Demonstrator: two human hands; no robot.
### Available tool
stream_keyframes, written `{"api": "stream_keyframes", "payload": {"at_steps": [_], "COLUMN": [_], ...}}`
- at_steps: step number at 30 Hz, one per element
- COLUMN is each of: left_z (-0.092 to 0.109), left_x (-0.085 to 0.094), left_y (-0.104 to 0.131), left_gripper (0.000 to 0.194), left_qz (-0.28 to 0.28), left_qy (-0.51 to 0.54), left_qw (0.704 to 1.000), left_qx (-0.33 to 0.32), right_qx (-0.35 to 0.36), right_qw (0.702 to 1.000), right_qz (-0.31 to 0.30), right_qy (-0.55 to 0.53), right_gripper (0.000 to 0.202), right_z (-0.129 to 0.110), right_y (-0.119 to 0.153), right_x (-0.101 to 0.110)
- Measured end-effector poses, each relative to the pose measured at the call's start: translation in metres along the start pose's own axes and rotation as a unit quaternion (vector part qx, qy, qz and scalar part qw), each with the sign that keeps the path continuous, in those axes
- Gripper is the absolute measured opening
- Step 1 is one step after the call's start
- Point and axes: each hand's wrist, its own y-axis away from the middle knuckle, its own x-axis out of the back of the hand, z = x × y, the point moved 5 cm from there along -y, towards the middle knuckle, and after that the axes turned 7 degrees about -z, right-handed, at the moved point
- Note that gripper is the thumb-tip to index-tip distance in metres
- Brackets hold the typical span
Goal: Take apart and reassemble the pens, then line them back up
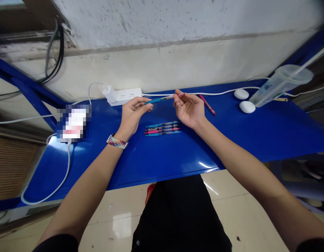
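Between my two hands a pen (157, 100) with a blue grip is held nearly level above the blue table. My left hand (134, 113) pinches it near its tip. The fingers of my right hand (189, 108) are closed at its other end, where a small red part shows; I cannot tell if that part is joined to the pen. Below and between the hands lie several pens (162, 132) side by side, with blue, pink and dark grips. Just beyond my right hand, a red pen or pen part (208, 105) lies at a slant.
A white power strip (129, 95) with a plugged-in charger stands against the wall. At the left lies a blurred phone (74, 122) on a white cable. Two white rounded objects (247, 107) and a tilted clear cup (280, 85) with a straw are at the right.
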Motion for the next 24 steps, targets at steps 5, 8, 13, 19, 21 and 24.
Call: {"api": "stream_keyframes", "payload": {"at_steps": [5,8,13,19,21,24], "left_z": [0.0013,0.0019,0.0022,0.0026,0.0025,0.0015], "left_x": [-0.0001,-0.0001,-0.0008,-0.0003,0.0001,0.0012], "left_y": [0.0001,0.0001,0.0001,0.0001,0.0001,-0.0007], "left_gripper": [0.032,0.031,0.031,0.03,0.029,0.026], "left_qz": [-0.003,-0.003,-0.004,-0.001,0.001,0.004], "left_qy": [0.015,0.018,0.017,0.003,-0.002,-0.007], "left_qw": [1.0,1.0,1.0,1.0,1.0,1.0], "left_qx": [-0.005,-0.005,-0.004,0.0,0.001,-0.002], "right_qx": [0.004,0.019,0.041,0.06,0.07,0.08], "right_qw": [0.998,0.995,0.991,0.98,0.977,0.966], "right_qz": [-0.012,-0.021,-0.005,-0.012,-0.013,-0.014], "right_qy": [0.053,0.094,0.124,0.189,0.202,0.246], "right_gripper": [0.02,0.023,0.018,0.022,0.029,0.035], "right_z": [-0.0028,-0.0041,-0.0037,-0.0075,-0.0093,-0.0101], "right_y": [0.0011,0.0014,-0.0001,0.0009,0.002,0.0031], "right_x": [0.0014,0.0005,0.0021,-0.0002,-0.0022,-0.0052]}}
